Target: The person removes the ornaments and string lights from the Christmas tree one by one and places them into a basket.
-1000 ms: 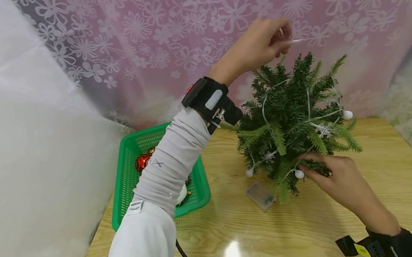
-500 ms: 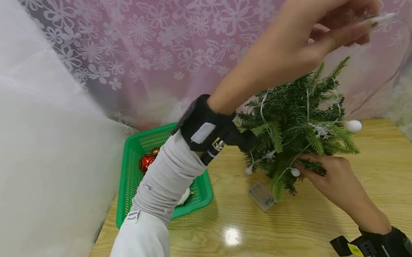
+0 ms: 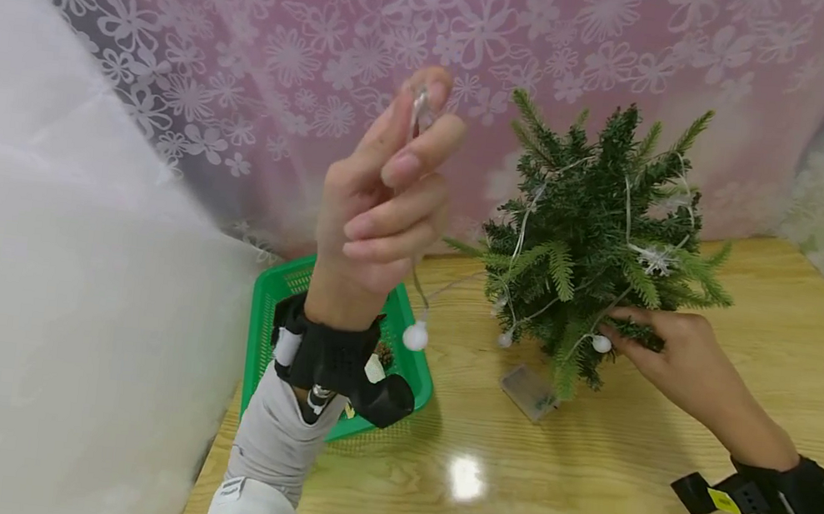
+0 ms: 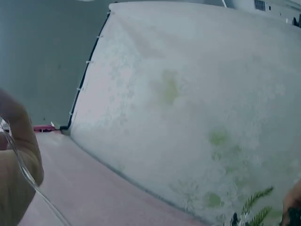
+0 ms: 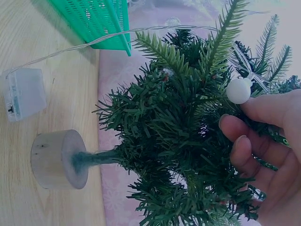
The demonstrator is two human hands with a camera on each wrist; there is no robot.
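A small artificial Christmas tree [image 3: 589, 225] stands on the table, with string lights [image 3: 523, 227] draped round its branches. My left hand [image 3: 391, 196] is raised left of the tree and pinches the clear wire of the lights between thumb and fingertips. From it hangs a white ball bulb [image 3: 415, 335], and the wire runs back to the tree. Low on the tree's right side, my right hand [image 3: 680, 361] grips a branch; a second white bulb [image 5: 239, 91] sits by its thumb in the right wrist view. The round wooden base [image 5: 59, 159] shows there too.
Left of the tree, partly behind the left arm, is a green basket [image 3: 420, 375] holding ornaments and a pine cone [image 3: 384, 355]. A clear battery box [image 3: 529, 392] lies in front of the tree, wired to the lights. A pink floral curtain [image 3: 290, 52] hangs behind.
My left hand has swung from above the tree, first right past its top, then back left and down, pulling the wire and bulb over to the left. My right hand has stayed on the branch.
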